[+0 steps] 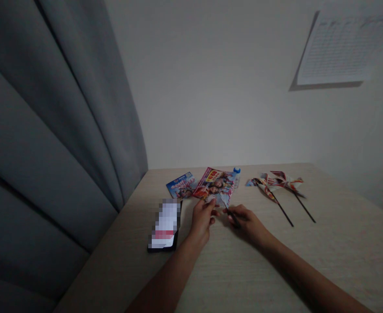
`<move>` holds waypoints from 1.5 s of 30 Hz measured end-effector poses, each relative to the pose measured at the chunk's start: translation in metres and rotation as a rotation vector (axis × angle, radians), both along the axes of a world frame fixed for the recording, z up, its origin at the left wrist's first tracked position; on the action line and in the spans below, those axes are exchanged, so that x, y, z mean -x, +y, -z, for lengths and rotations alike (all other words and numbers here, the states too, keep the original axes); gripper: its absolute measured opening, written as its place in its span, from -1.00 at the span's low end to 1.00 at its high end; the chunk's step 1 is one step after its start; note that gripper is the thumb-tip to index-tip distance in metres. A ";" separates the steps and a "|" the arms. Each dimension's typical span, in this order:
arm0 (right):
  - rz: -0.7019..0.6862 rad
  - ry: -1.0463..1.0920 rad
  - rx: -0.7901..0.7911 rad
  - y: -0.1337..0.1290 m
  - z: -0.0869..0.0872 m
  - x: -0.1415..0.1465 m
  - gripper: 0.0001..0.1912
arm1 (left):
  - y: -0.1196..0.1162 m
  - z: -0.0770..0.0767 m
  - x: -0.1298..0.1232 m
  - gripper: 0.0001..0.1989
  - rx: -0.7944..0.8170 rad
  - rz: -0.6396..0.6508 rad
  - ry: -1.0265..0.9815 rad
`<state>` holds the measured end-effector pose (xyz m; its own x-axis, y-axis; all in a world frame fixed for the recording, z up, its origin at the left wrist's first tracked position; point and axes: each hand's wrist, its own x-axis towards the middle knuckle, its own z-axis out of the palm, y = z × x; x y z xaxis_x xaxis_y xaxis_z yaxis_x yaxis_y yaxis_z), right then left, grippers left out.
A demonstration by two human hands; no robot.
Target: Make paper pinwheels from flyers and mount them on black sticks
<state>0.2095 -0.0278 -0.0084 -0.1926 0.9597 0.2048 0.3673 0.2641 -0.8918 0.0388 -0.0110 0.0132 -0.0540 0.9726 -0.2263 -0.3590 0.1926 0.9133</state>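
Note:
My left hand [203,215] pinches the lower edge of a colourful printed flyer [215,184] between thumb and fingers. The flyer shows pictured people and a yellow price patch. In my right hand [246,221] is a pair of scissors [233,216], gripped by the dark handles. Their thin metal blades point away from me and lie against the flyer's lower part. My fist partly covers the handles. Beside the flyer on the left lies a second, blue printed card [182,184].
A lit phone [165,224] lies left of my left hand. Two paper pinwheels [281,182] on dark sticks rest to the right. A small blue object [236,170] sits behind the flyer. Grey curtain [90,87] borders the table [230,278] on the left; a wall stands behind.

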 end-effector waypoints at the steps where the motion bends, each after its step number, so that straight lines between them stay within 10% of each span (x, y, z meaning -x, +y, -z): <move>1: 0.000 0.008 0.005 0.000 0.000 0.000 -0.61 | 0.000 0.000 0.000 -0.61 0.002 0.000 0.000; 21: -0.077 -0.256 -0.038 -0.006 -0.014 -0.027 -0.65 | 0.023 -0.001 0.030 -0.62 -0.070 -0.053 0.210; 31: 0.411 -0.503 -0.461 0.010 -0.006 -0.047 -0.59 | 0.026 -0.008 0.050 -0.67 -0.027 0.340 0.362; 45: 0.331 -0.187 -0.190 0.021 0.009 -0.045 -0.58 | 0.025 -0.001 0.044 -0.66 -0.024 0.296 0.401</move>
